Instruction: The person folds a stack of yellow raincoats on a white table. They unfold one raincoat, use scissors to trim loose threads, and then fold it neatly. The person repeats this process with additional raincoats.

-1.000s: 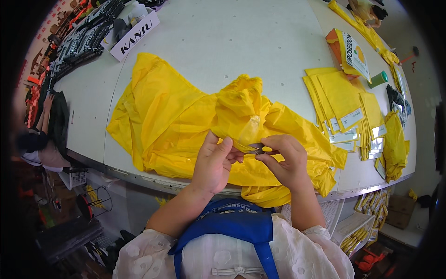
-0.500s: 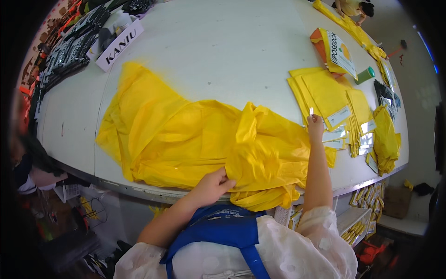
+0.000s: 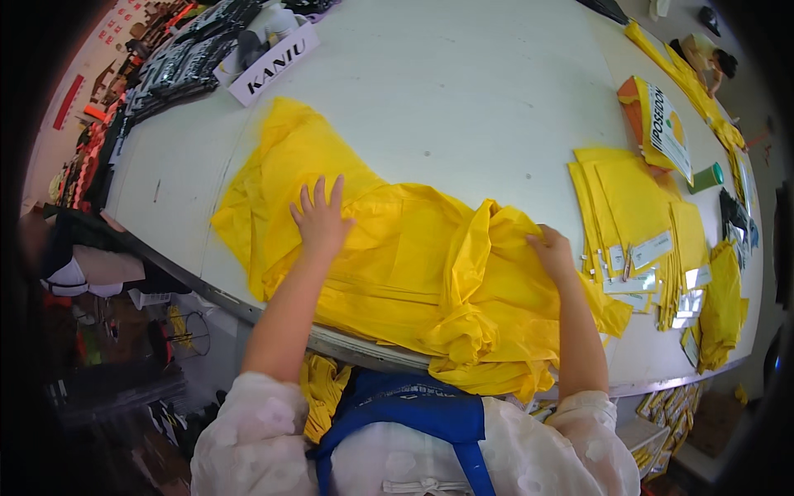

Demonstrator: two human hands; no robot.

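head view: a big yellow plastic sheet lies spread out on a white table, near the edge closest to the person. part of it is flat on the left, and part is bunched up in folds on the right. some of it hangs over the table edge.

the left hand lies flat on top of the flat part of the yellow sheet. its fingers are spread wide and point away from the person. it holds nothing, it just presses down.

the right hand is on the bunched part of the sheet, at its right side. its fingers curl into the folds, and they seem to pinch the plastic, but the tips are hidden, so i cannot tell for sure.

just to the right of the sheet is a stack of folded yellow packs with small white labels. beyond them lies an orange and yellow packet, and a green cup is near it. more yellow plastic is piled at the far right edge of the table.

at the far left of the table stands a white box with dark things in it. black packs lie beside it.

the person wears a blue apron over a pale top.
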